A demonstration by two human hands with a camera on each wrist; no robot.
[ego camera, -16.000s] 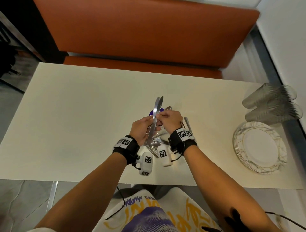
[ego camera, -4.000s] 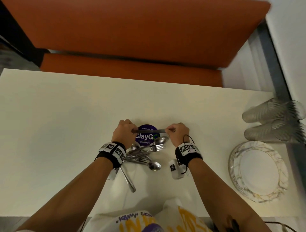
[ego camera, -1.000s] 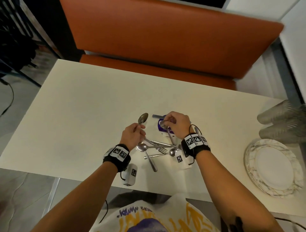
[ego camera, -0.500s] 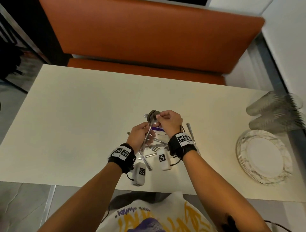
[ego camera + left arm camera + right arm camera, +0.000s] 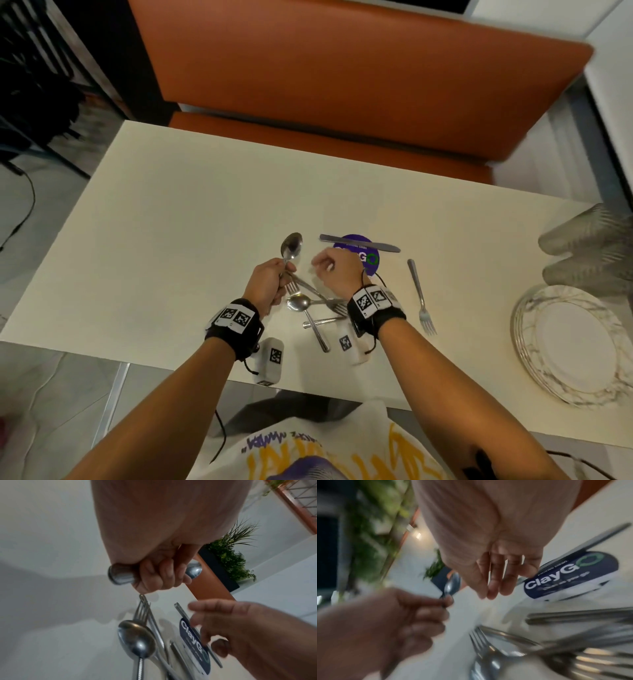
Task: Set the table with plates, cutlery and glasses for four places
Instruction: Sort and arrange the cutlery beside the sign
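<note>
The left hand (image 5: 265, 289) still grips the shiny steel spoon (image 5: 291, 247) upright, left of the round purple sticker (image 5: 359, 253). The right hand (image 5: 337, 270) has let go of the spoon's bowl; its fingers hang slack and empty. It hovers just above the loose steel cutlery pile (image 5: 317, 308) beside the sticker.

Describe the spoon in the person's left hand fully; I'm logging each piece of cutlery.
The spoon looks like plain polished metal, with an oval bowl and a slim handle. The left hand grips it by the handle, fingers curled round; the bowl sticks out beyond them, pointing away from the person, and the handle's end shows behind the hand in the left wrist view. It is held above the table, apart from the cutlery pile.
</note>
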